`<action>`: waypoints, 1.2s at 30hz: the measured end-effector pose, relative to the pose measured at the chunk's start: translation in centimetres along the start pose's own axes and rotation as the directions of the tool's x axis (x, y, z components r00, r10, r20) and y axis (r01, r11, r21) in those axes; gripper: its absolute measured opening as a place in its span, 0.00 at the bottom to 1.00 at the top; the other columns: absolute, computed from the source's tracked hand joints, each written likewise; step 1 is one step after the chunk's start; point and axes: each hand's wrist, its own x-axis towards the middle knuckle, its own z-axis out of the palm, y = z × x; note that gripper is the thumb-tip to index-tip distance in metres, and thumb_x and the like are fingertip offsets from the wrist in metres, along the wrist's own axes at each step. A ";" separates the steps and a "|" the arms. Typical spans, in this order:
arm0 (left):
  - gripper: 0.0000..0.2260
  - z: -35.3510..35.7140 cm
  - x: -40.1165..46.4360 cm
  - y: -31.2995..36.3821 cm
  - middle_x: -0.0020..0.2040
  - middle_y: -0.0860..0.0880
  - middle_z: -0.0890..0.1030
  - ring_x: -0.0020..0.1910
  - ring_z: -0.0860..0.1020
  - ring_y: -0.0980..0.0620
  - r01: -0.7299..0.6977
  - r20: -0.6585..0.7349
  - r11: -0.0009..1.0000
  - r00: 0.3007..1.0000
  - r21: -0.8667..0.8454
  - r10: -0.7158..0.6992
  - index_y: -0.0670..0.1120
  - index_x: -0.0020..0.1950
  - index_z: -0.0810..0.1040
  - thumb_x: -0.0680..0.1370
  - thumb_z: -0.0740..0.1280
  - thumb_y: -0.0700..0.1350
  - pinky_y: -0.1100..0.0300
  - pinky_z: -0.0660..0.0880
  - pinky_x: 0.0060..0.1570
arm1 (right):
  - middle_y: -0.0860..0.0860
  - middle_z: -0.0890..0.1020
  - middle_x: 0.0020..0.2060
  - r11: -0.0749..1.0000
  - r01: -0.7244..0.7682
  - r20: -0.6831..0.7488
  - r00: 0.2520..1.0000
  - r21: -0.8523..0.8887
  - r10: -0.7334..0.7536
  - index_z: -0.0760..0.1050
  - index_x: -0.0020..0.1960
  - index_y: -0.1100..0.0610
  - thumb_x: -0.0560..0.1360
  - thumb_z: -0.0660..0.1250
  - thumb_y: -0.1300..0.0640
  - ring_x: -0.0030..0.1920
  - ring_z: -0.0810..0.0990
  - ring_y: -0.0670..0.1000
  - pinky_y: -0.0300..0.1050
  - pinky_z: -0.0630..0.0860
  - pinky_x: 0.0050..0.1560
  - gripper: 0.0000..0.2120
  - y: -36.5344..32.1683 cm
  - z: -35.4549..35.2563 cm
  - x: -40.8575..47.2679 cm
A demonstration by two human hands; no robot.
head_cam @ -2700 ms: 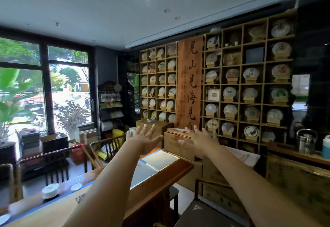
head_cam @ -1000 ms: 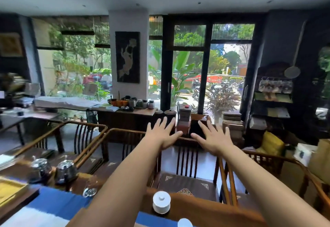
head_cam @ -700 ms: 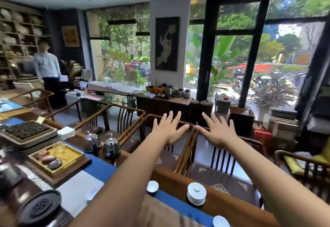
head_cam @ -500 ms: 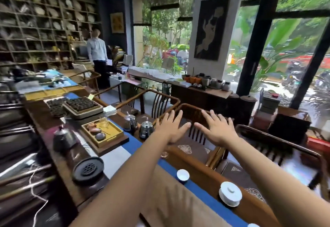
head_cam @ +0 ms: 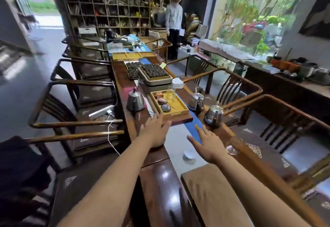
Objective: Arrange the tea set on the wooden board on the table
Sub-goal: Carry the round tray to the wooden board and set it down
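Note:
A light wooden board [head_cam: 210, 196] lies on the long dark table [head_cam: 155, 182] near me, partly under my right forearm. A small white cup [head_cam: 189, 154] stands just beyond it on the pale runner, and a clear glass cup [head_cam: 231, 150] sits to its right. Two shiny metal teapots [head_cam: 213, 116] [head_cam: 196, 101] stand further along. My left hand [head_cam: 154, 132] is held out flat with fingers spread, holding nothing. My right hand [head_cam: 208, 144] is likewise spread and empty, hovering beside the white cup.
A yellow tray [head_cam: 170, 104] with small pieces, a grey kettle [head_cam: 135, 100] and trays of dark tea balls [head_cam: 153, 71] lie further along the table. Wooden armchairs [head_cam: 75, 105] line both sides. A person [head_cam: 173, 24] stands by the far shelves.
The view has swung left and down, from the windows to the long table. Both hands stay outstretched with fingers spread, now over the table near the white cup.

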 end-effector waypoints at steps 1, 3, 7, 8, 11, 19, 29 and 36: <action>0.29 0.3 1.1 -1.4 0.80 0.48 0.50 0.78 0.52 0.44 0.018 -0.017 0.999 1.000 -0.029 -0.019 0.53 0.79 0.47 0.79 0.49 0.59 0.40 0.55 0.74 | 0.55 0.52 0.79 0.999 0.014 0.016 1.000 0.039 -0.014 0.48 0.78 0.47 0.75 0.48 0.31 0.77 0.56 0.58 0.58 0.56 0.75 0.37 -0.7 1.3 1.5; 0.30 0.7 3.4 -4.1 0.80 0.45 0.51 0.78 0.53 0.44 0.042 -0.029 0.997 0.999 -0.059 -0.044 0.51 0.79 0.47 0.80 0.51 0.59 0.44 0.56 0.74 | 0.54 0.52 0.79 0.994 0.030 0.043 0.998 0.108 -0.035 0.49 0.79 0.48 0.76 0.50 0.33 0.77 0.56 0.57 0.56 0.57 0.75 0.36 -2.0 3.6 4.6; 0.31 2.6 7.9 -9.3 0.79 0.42 0.54 0.77 0.56 0.42 0.099 0.009 0.979 0.995 -0.180 -0.099 0.50 0.79 0.48 0.80 0.55 0.58 0.49 0.58 0.74 | 0.52 0.54 0.79 0.975 0.010 0.077 0.997 0.223 -0.028 0.50 0.78 0.49 0.77 0.52 0.35 0.77 0.56 0.56 0.54 0.57 0.75 0.35 -3.5 8.3 10.5; 0.31 3.2 9.0 -10.6 0.78 0.42 0.57 0.76 0.59 0.42 0.125 0.019 0.968 0.992 -0.218 -0.124 0.50 0.79 0.49 0.80 0.56 0.58 0.50 0.60 0.72 | 0.52 0.54 0.79 0.967 -0.003 0.092 0.996 0.254 -0.021 0.50 0.78 0.49 0.76 0.52 0.34 0.78 0.56 0.55 0.54 0.57 0.75 0.35 -3.6 9.7 11.9; 0.33 5.5 11.9 -13.9 0.76 0.42 0.61 0.74 0.64 0.44 0.211 0.063 0.925 0.977 -0.317 -0.202 0.48 0.79 0.51 0.79 0.61 0.56 0.54 0.64 0.68 | 0.52 0.57 0.78 0.938 -0.055 0.128 0.992 0.342 0.011 0.52 0.78 0.53 0.77 0.54 0.37 0.78 0.56 0.52 0.51 0.56 0.75 0.35 -3.6 13.8 15.6; 0.41 11.9 17.3 -19.4 0.77 0.42 0.60 0.75 0.62 0.43 0.387 0.168 0.774 0.921 -0.502 -0.352 0.45 0.78 0.54 0.73 0.69 0.58 0.52 0.63 0.71 | 0.65 0.70 0.69 0.744 -0.320 0.205 0.947 0.587 0.246 0.60 0.74 0.64 0.75 0.64 0.43 0.70 0.70 0.61 0.52 0.69 0.66 0.36 -3.3 21.7 22.3; 0.33 14.9 20.9 -20.3 0.66 0.45 0.76 0.60 0.77 0.48 0.403 0.205 0.554 0.900 -0.728 -0.385 0.47 0.72 0.68 0.70 0.73 0.55 0.53 0.76 0.56 | 0.59 0.84 0.50 0.604 -0.287 0.147 0.952 0.744 0.270 0.77 0.52 0.58 0.74 0.68 0.47 0.49 0.82 0.58 0.58 0.79 0.54 0.16 -4.1 24.6 25.6; 0.42 14.4 20.4 -20.7 0.59 0.52 0.80 0.56 0.80 0.49 0.388 0.195 0.511 0.900 -0.767 -0.390 0.50 0.68 0.73 0.58 0.77 0.64 0.47 0.79 0.56 | 0.54 0.84 0.48 0.496 -0.284 0.149 0.944 0.821 0.294 0.78 0.56 0.58 0.73 0.70 0.47 0.48 0.84 0.53 0.55 0.81 0.52 0.18 -4.3 25.3 25.7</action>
